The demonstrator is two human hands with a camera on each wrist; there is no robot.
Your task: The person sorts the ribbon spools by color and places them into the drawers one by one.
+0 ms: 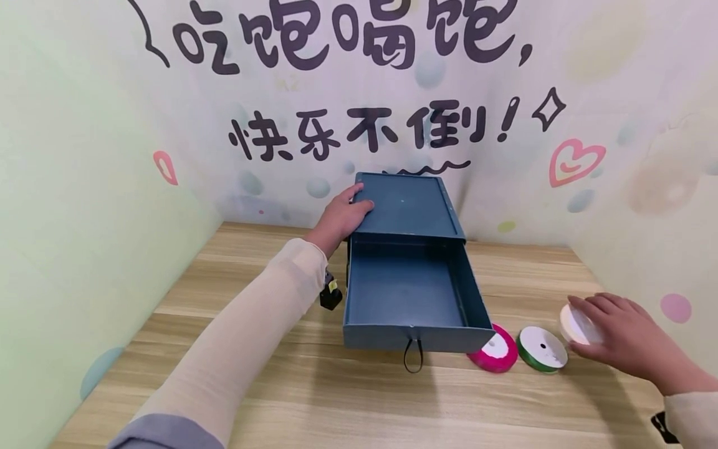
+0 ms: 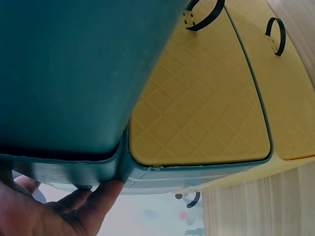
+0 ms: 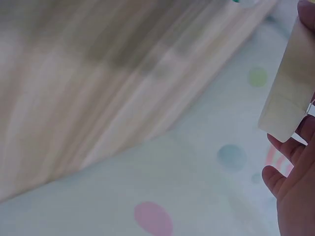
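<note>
A blue drawer box [image 1: 406, 202] stands at the middle of the table, its top drawer [image 1: 401, 287] pulled out toward me and its inner floor showing. My left hand [image 1: 342, 218] rests on the box's top left edge, thumb on the top panel. In the left wrist view, fingertips touch the rim, beside yellow drawer fronts [image 2: 202, 103]. Off to the right, my right hand [image 1: 622, 333] grips a cream ribbon spool [image 1: 578, 324] by its rim, above the table. The right wrist view shows this spool [image 3: 288, 83] edge-on, partly cut off by the frame.
A green ribbon spool [image 1: 543, 349] and a pink ribbon spool [image 1: 496, 352] lie on the wooden table [image 1: 269, 386], right of the drawer; the drawer's corner partly covers the pink one. A black loop [image 1: 413, 357] hangs from the drawer front. Printed walls [image 1: 477, 206] enclose the table.
</note>
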